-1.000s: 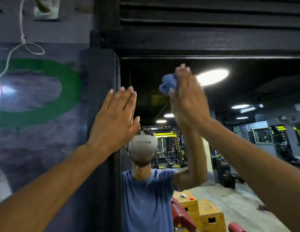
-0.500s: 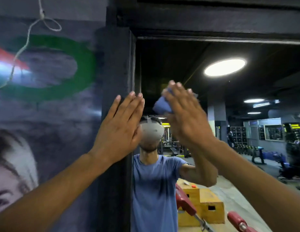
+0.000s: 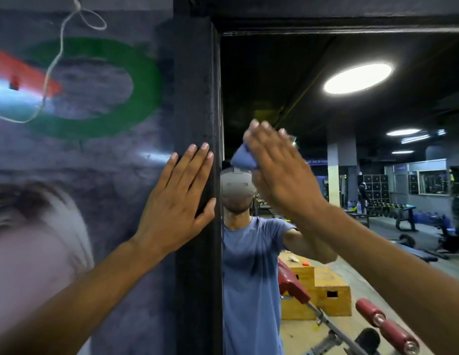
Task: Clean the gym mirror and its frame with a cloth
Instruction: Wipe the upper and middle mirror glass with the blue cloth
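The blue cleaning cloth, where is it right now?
In the head view, the blue cleaning cloth sits under the right hand, pressed on the mirror glass just right of the black frame.

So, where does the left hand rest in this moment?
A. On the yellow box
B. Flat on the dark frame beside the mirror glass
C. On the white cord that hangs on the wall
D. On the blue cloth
B: the left hand lies with straight fingers against the dark frame just left of the mirror, while the right hand presses the blue cloth to the glass.
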`<state>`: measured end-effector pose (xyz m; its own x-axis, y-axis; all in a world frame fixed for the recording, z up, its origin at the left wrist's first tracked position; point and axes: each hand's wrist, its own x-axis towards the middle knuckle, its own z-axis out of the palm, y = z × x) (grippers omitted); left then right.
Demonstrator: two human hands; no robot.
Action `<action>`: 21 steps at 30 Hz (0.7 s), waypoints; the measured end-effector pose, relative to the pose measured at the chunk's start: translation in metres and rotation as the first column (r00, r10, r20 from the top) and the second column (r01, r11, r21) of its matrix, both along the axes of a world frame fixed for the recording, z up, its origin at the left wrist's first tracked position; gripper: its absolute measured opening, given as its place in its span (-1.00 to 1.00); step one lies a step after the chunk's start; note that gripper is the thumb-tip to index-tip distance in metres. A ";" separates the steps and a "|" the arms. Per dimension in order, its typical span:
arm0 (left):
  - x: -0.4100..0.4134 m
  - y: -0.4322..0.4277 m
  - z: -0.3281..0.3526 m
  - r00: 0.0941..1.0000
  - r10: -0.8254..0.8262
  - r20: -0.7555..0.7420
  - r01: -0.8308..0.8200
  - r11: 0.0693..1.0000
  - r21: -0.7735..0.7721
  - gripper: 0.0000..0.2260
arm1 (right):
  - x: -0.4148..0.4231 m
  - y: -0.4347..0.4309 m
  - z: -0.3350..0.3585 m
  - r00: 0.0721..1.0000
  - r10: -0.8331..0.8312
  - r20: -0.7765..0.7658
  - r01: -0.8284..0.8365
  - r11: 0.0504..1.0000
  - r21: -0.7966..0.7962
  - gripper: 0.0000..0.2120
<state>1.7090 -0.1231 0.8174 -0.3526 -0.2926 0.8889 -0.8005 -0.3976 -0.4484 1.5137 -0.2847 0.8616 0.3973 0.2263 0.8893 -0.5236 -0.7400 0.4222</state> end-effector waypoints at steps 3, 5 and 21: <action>-0.001 -0.001 0.000 0.998 -0.051 -0.023 0.051 0.999 -0.007 -0.37 | 0.022 0.020 0.027 0.981 0.054 0.185 -0.080 0.987 0.137 -0.41; -0.002 -0.002 0.000 0.993 -0.105 -0.057 0.103 0.994 -0.034 -0.39 | 0.041 0.032 0.021 0.984 0.080 0.160 -0.096 0.990 0.098 -0.41; -0.031 -0.023 0.013 0.989 0.052 0.135 -0.066 0.993 0.098 -0.45 | 0.017 0.016 -0.133 0.992 -0.030 -0.127 0.030 1.000 0.003 -0.27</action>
